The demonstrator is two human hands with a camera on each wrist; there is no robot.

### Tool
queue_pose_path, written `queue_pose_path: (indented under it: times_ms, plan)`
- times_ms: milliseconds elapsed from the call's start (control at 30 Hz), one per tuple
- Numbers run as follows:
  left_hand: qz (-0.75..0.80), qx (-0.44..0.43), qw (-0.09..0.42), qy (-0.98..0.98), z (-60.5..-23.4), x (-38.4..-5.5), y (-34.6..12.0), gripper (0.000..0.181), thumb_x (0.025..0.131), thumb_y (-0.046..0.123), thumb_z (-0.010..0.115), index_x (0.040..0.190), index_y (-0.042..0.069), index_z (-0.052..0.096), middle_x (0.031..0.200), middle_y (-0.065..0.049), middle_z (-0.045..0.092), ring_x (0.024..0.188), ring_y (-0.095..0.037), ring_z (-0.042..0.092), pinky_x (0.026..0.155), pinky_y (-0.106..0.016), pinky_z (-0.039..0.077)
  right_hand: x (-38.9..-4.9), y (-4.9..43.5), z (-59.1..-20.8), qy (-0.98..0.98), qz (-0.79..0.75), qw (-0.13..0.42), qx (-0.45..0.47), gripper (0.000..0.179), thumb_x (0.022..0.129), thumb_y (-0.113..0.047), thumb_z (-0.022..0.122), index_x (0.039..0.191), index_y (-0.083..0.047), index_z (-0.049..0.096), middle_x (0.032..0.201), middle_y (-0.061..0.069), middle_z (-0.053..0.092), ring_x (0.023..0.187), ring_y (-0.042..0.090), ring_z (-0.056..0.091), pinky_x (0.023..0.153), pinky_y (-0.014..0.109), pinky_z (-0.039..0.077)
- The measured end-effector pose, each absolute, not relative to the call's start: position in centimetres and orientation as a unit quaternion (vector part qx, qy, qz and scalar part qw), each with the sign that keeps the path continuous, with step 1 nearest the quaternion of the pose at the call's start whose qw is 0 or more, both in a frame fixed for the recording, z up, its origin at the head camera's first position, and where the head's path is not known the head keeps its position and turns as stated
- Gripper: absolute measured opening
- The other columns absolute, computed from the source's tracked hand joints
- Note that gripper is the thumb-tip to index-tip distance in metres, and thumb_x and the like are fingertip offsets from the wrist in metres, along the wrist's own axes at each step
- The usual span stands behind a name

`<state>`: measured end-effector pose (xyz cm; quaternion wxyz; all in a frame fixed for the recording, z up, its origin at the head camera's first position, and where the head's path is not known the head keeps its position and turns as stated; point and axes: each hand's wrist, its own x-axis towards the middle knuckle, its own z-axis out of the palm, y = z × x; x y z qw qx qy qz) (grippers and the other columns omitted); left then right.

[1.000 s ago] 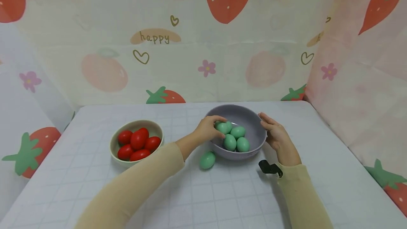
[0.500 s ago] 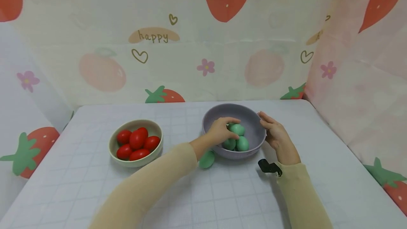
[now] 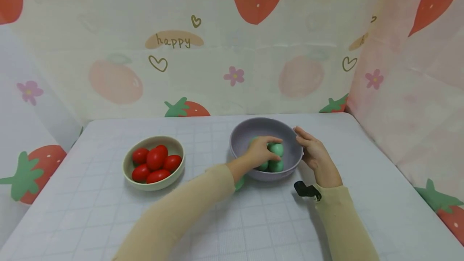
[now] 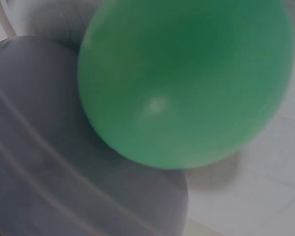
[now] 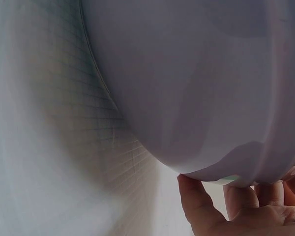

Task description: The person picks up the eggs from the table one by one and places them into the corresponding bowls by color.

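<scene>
My left hand point(image 3: 260, 151) reaches into the purple bowl point(image 3: 246, 128) in the head view. Its thumb and fingers pinch a green egg point(image 3: 276, 149), and more green eggs point(image 3: 276, 166) lie underneath and around it, partly hidden by the hand. A loose green egg point(image 4: 187, 88) fills much of the left wrist view, on the table beside the bowl's outer wall point(image 4: 54, 157); the forearm mostly covers it in the head view. Fingers of my right hand point(image 3: 318, 158) rest against the bowl's right outside wall. The right wrist view has those fingertips point(image 5: 191, 191) touching the bowl point(image 5: 187, 88).
To the left stands a cream bowl point(image 3: 127, 172) holding several red eggs point(image 3: 156, 158). A white tablecloth with a faint grid point(image 3: 253, 220) covers the table. Patterned cloth point(image 3: 203, 75) hangs behind and on the right side. A black piece point(image 3: 306, 190) sticks out at the right cuff.
My left hand has moved right and deeper across the purple bowl, and the green egg between its fingers now sits further right. The left forearm covers more of the loose egg. Right hand unchanged.
</scene>
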<state>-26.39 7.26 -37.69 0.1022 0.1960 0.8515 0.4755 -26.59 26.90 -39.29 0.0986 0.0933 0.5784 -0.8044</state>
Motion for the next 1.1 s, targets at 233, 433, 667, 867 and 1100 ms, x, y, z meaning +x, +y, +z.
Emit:
queue_pose_path:
  times_ms: [233,433,667,867,1100]
  plan:
    - [0.472,0.189,0.113,0.854,-37.7,-26.5,7.9,0.053,0.079,0.009,0.081,0.129,0.015,0.064,0.133,-0.003,0.060,0.120,-0.020,0.054,0.099,-0.031,0.044,-26.6,26.8,-39.3,0.584,-0.801,0.097,0.095,0.056,0.104,-0.005,0.040,0.154,-0.010,0.018,0.161,0.000,0.014,0.147,0.015,0.011,0.118,0.042,0.012]
    - [0.475,0.190,0.108,0.852,-37.8,-26.9,8.7,0.052,0.081,0.011,0.079,0.130,0.015,0.064,0.136,-0.002,0.058,0.125,-0.021,0.051,0.103,-0.034,0.042,-26.6,26.9,-39.2,0.582,-0.803,0.097,0.087,0.055,0.104,-0.005,0.038,0.154,-0.009,0.016,0.162,0.001,0.012,0.147,0.015,0.009,0.118,0.040,0.011]
    - [0.477,0.192,0.100,0.852,-38.3,-26.9,9.9,0.052,0.079,0.011,0.081,0.128,0.011,0.064,0.134,-0.003,0.059,0.125,-0.019,0.052,0.101,-0.029,0.043,-26.5,26.9,-39.3,0.585,-0.800,0.099,0.083,0.056,0.104,-0.005,0.039,0.154,-0.009,0.016,0.162,0.001,0.011,0.147,0.015,0.004,0.118,0.044,0.009]
    - [0.437,0.207,0.084,0.871,-38.6,-26.9,11.2,0.051,0.077,0.011,0.083,0.125,0.011,0.066,0.132,-0.006,0.061,0.126,-0.021,0.051,0.104,-0.028,0.040,-26.5,27.0,-39.4,0.591,-0.798,0.098,0.073,0.055,0.104,-0.005,0.038,0.154,-0.008,0.015,0.162,0.002,0.009,0.147,0.017,-0.001,0.117,0.049,0.005]
    - [0.409,0.201,0.098,0.885,-38.8,-26.7,11.6,0.053,0.073,0.008,0.085,0.123,0.013,0.068,0.127,-0.002,0.064,0.122,-0.018,0.054,0.102,-0.026,0.040,-26.7,27.2,-39.5,0.589,-0.799,0.098,0.070,0.056,0.104,-0.006,0.039,0.154,-0.008,0.015,0.162,0.001,0.010,0.147,0.017,0.004,0.118,0.046,0.008]
